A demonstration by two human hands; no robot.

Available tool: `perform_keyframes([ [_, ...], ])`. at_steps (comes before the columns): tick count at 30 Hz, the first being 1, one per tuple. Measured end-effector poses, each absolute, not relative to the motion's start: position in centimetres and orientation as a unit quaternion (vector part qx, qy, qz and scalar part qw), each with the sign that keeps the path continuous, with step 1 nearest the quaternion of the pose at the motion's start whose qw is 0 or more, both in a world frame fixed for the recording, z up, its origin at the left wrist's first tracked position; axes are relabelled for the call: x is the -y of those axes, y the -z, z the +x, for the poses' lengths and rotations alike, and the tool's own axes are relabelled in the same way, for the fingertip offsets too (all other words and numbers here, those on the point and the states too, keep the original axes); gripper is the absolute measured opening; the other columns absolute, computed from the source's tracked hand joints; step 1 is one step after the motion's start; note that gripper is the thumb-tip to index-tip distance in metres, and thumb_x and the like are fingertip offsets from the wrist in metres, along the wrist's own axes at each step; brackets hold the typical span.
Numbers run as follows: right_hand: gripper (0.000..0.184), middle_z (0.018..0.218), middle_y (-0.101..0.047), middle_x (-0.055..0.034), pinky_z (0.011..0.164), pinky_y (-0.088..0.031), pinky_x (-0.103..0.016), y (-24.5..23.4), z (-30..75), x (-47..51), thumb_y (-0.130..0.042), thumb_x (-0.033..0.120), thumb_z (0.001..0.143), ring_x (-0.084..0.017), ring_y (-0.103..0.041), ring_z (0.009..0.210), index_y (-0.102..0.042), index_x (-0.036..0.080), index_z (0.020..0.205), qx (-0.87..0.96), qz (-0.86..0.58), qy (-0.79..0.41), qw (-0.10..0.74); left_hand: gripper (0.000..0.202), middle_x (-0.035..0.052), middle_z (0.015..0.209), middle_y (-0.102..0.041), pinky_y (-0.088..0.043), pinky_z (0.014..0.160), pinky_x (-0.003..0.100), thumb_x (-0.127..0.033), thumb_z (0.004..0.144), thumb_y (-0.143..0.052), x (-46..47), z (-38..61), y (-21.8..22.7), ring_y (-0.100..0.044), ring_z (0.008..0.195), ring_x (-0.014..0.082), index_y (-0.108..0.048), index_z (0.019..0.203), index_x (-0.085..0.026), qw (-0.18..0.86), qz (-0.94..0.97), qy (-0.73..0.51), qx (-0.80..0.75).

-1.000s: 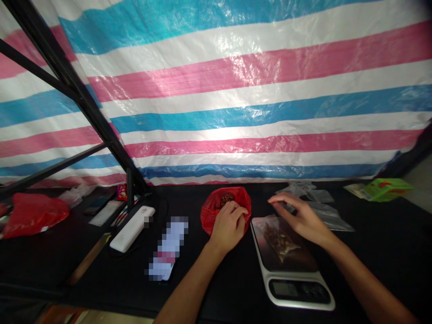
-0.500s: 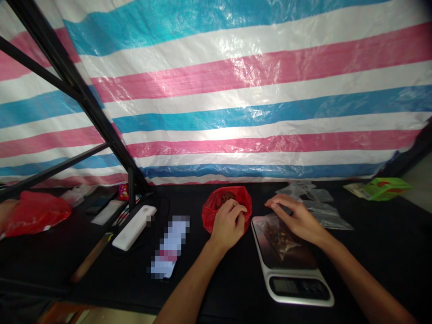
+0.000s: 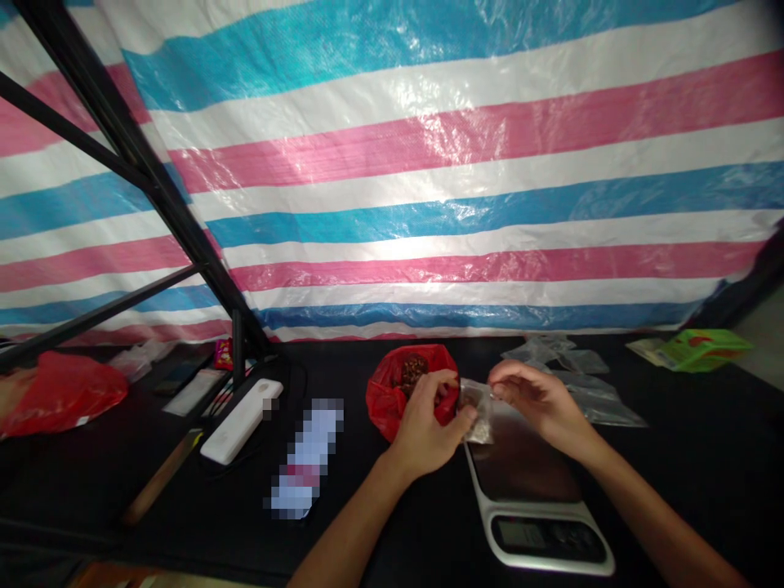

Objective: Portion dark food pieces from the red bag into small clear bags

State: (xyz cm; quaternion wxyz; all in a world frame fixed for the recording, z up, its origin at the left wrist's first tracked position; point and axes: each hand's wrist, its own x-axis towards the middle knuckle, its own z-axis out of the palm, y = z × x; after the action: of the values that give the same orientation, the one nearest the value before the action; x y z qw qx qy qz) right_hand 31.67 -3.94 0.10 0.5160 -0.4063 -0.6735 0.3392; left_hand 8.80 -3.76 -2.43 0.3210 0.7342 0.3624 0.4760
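Observation:
A small clear plastic bag (image 3: 482, 426) with brown pieces in it is held up between my hands, above the left edge of a kitchen scale (image 3: 527, 469). My right hand (image 3: 539, 400) pinches the bag's upper right edge. From the other side my left hand (image 3: 429, 420) grips it, the thumb lying over its front; the fingertips are partly hidden. Those left fingers also overlap the rim of an open red plastic bag (image 3: 380, 404), which contains small brown, glossy pieces (image 3: 412, 371). Nothing lies on the scale's metal plate.
Several clear bags (image 3: 597, 398) and a green packet (image 3: 704, 349) lie at the back right. A phone (image 3: 306, 461), a white power bank (image 3: 242, 420) and a knife-like tool (image 3: 162, 478) are to the left. Another person's hand (image 3: 15, 392) touches a red bag (image 3: 67, 396) at far left.
The clear bag has come up off the scale and moved left. My left hand has drawn out of the red bag toward it, and my right fingers have closed on its edge.

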Motion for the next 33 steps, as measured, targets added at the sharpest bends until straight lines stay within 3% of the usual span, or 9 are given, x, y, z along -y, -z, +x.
perform_keyframes([
  [4, 0.020, 0.088, -0.069, -0.0051, 0.073, -0.058, -0.033, -0.4, 30.7, 4.5, -0.074, 0.043, 0.096, -0.021, -0.068, 0.081, -0.072, 0.024, 0.089, 0.673, -0.357, -0.374, 0.529, 0.052, 0.0111, 0.124, -0.069, -0.051, 0.103, 0.041, -0.047, 0.091, -0.076, 4.4, 9.4, 2.1, -0.066, 0.113, 0.0245, -0.059, 0.132, -0.020, 0.493, 0.689, -0.436, -0.304],
  [7, 0.019, 0.088, -0.068, -0.0053, 0.075, -0.059, -0.034, -0.4, 30.2, 4.9, -0.070, 0.040, 0.099, -0.022, -0.069, 0.085, -0.072, 0.024, 0.089, 0.683, -0.337, -0.387, 0.520, 0.059, 0.0089, 0.106, -0.072, -0.056, 0.086, 0.034, -0.064, 0.090, -0.072, 4.4, 9.6, 1.9, -0.070, 0.094, 0.0206, -0.060, 0.127, -0.018, 0.629, 0.633, -0.377, -0.248],
  [10, 0.014, 0.100, -0.072, -0.0069, 0.086, -0.061, -0.036, -0.3, 30.0, 5.0, -0.069, 0.039, 0.100, -0.024, -0.071, 0.099, -0.074, 0.026, 0.097, 0.674, -0.338, -0.393, 0.526, 0.060, 0.0045, 0.091, -0.069, -0.055, 0.072, 0.030, -0.069, 0.091, -0.068, 3.7, 9.4, 1.7, -0.067, 0.076, 0.0163, -0.064, 0.122, -0.018, 0.652, 0.602, -0.368, -0.278],
  [13, 0.018, 0.119, -0.072, -0.0092, 0.099, -0.059, -0.040, -0.2, 30.2, 4.9, -0.071, 0.041, 0.098, -0.027, -0.068, 0.118, -0.074, 0.028, 0.111, 0.650, -0.358, -0.386, 0.548, 0.061, 0.0031, 0.087, -0.069, -0.055, 0.070, 0.032, -0.072, 0.100, -0.048, 2.3, 8.2, 1.4, -0.066, 0.072, 0.0175, -0.063, 0.127, -0.020, 0.572, 0.593, -0.432, -0.367],
  [16, 0.021, 0.122, -0.071, -0.0101, 0.101, -0.058, -0.041, 0.1, 30.7, 4.7, -0.071, 0.043, 0.098, -0.029, -0.066, 0.123, -0.073, 0.028, 0.112, 0.653, -0.379, -0.367, 0.544, 0.045, 0.0062, 0.117, -0.071, -0.054, 0.097, 0.035, -0.058, 0.103, -0.051, 0.8, 6.0, 1.2, -0.068, 0.106, 0.0212, -0.058, 0.130, -0.023, 0.403, 0.626, -0.498, -0.445],
  [19, 0.018, 0.118, -0.070, -0.0087, 0.097, -0.059, -0.038, 0.5, 31.0, 4.5, -0.071, 0.041, 0.098, -0.027, -0.066, 0.118, -0.074, 0.028, 0.111, 0.662, -0.391, -0.351, 0.535, 0.039, 0.0086, 0.120, -0.069, -0.052, 0.098, 0.040, -0.041, 0.103, -0.055, -0.4, 3.9, 1.5, -0.067, 0.108, 0.0234, -0.052, 0.136, -0.020, 0.256, 0.665, -0.461, -0.529],
  [21, 0.017, 0.115, -0.070, -0.0074, 0.093, -0.059, -0.035, 0.6, 31.1, 4.4, -0.071, 0.040, 0.098, -0.026, -0.067, 0.112, -0.074, 0.029, 0.110, 0.668, -0.397, -0.342, 0.529, 0.025, 0.0099, 0.113, -0.068, -0.050, 0.099, 0.043, -0.032, 0.100, -0.059, -1.0, 2.9, 1.7, -0.063, 0.110, 0.0275, -0.060, 0.121, -0.018, 0.135, 0.717, -0.393, -0.559],
  [25, 0.016, 0.110, -0.070, -0.0066, 0.087, -0.059, -0.034, 0.4, 30.7, 4.5, -0.070, 0.041, 0.098, -0.024, -0.069, 0.103, -0.074, 0.029, 0.107, 0.681, -0.406, -0.326, 0.515, 0.005, 0.0079, 0.101, -0.070, -0.047, 0.091, 0.042, -0.023, 0.096, -0.061, -1.3, 1.9, 2.1, -0.060, 0.102, 0.0293, -0.066, 0.098, -0.021, 0.030, 0.757, -0.278, -0.590],
  [33, 0.016, 0.108, -0.069, -0.0056, 0.083, -0.057, -0.033, 0.3, 30.5, 4.6, -0.066, 0.041, 0.101, -0.023, -0.069, 0.098, -0.073, 0.028, 0.109, 0.695, -0.423, -0.313, 0.490, 0.045, 0.0100, 0.120, -0.066, -0.042, 0.090, 0.044, -0.007, 0.087, -0.061, -0.8, 2.1, 2.0, -0.052, 0.111, 0.0323, -0.061, 0.130, -0.022, -0.030, 0.775, -0.225, -0.590],
])
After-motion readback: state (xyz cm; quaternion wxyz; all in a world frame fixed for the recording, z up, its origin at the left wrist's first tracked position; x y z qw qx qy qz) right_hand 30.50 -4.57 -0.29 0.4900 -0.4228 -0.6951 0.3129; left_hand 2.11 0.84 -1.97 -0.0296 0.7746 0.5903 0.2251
